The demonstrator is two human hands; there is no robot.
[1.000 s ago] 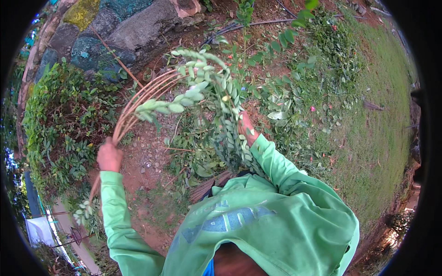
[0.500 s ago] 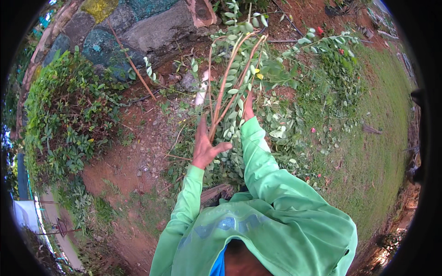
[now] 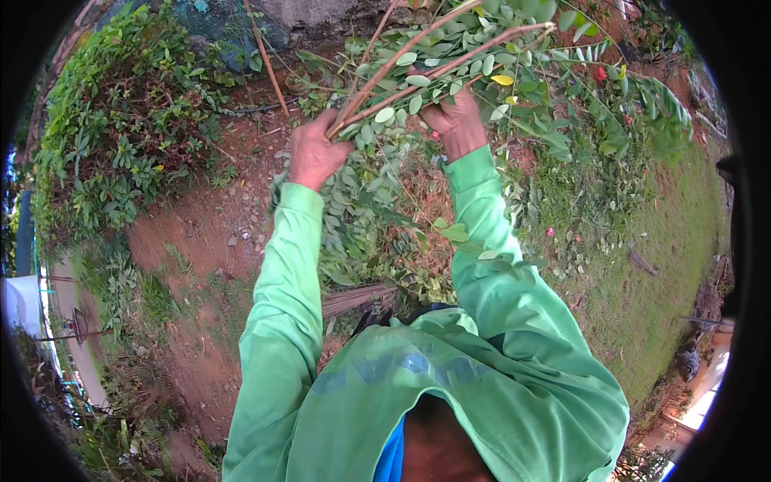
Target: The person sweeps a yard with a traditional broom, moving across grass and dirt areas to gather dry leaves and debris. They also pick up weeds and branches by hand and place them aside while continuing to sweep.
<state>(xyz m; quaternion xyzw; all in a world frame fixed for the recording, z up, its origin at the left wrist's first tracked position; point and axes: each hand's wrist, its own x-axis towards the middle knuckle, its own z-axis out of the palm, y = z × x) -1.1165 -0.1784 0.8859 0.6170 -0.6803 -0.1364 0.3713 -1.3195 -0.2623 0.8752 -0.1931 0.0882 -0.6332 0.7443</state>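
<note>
A bundle of leafy branches (image 3: 438, 68), with brown woody stems and small oval green leaves, is held up across the top of the view. My left hand (image 3: 317, 151) is closed round the stem ends at the bundle's left side. Farther right, my right hand (image 3: 456, 124) grips the bundle from below; leaves cover part of its fingers. The stems slant up to the right from my left hand. A yellow leaf (image 3: 502, 79) shows among the green ones, and leafy tips spread out to the right.
A dense green bush (image 3: 120, 136) grows at the left, with a thin reddish-brown stick (image 3: 267, 60) leaning beside it. Stones (image 3: 321, 14) edge the far side. Thin dry sticks (image 3: 357, 300) lie close to my body. Grass (image 3: 634, 321) with scattered leaves extends on the right.
My left hand, open with its thumb spread before, has closed round the stems. Both hands have moved farther away, and the bundle has tilted over to the right.
</note>
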